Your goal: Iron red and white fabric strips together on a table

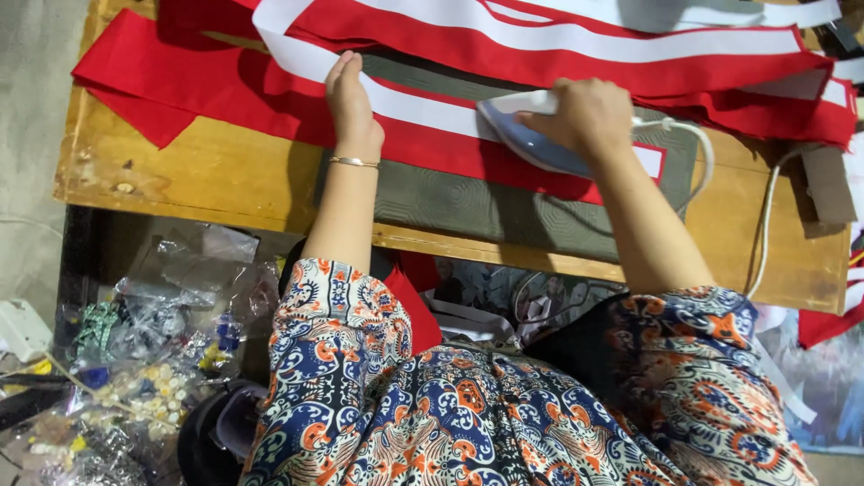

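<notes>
Right hand [587, 112] clamped on iron [526, 135], frame centre | left hand [349, 94] flat, fingers spread, on strip [423, 112] just left of iron | strip's long axis runs left-right across pad [450, 202].

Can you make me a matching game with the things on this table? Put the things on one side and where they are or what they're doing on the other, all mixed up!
Things:
1. left hand
2. right hand
3. bracelet
4. cord

Places or states:
a. grips the iron
b. lies flat on the white strip
c. runs from the iron's back
d. sits on the left wrist

Pairs: 1-b, 2-a, 3-d, 4-c
</notes>
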